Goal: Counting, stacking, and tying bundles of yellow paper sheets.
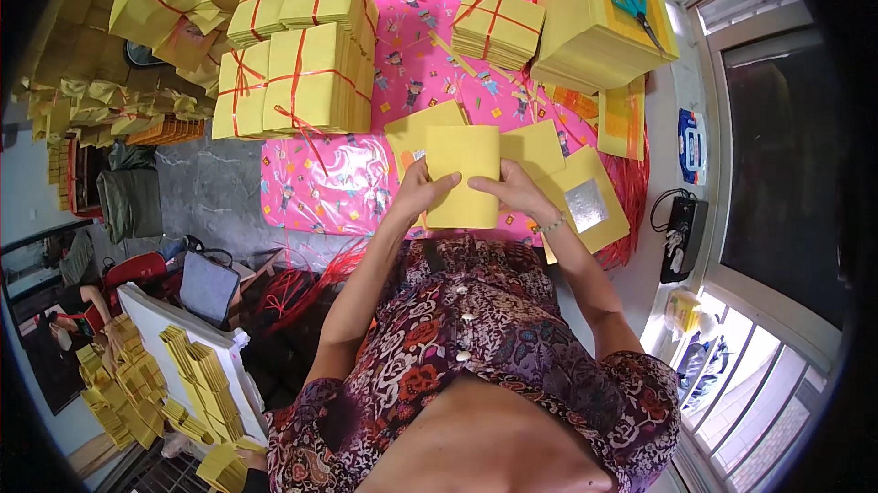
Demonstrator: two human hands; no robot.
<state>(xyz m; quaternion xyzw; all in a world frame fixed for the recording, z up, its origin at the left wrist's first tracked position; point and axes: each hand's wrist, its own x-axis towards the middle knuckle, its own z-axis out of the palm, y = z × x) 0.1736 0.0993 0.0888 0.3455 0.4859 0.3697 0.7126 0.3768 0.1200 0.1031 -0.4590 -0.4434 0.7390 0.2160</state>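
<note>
Between my two hands is a piece of yellow paper (464, 150), curved over at its right edge as if folded; whether it is one sheet or several I cannot tell. My left hand (426, 193) grips its left side, thumb on top. On the right side my right hand (514, 189) pinches it the same way, its fingers mostly hidden. Under and beside it lie loose yellow sheets (536, 147). One yellow sheet (611, 211) bears a silver square and lies by my right wrist.
Yellow bundles tied with red string (315, 81) stand at the table's far left. Another tied bundle (497, 25) and a tall yellow stack (585, 31), topped by teal-handled scissors (626, 1), stand far right. Red string (631, 237) hangs off the right edge. Another person's arm (96, 299) shows lower left.
</note>
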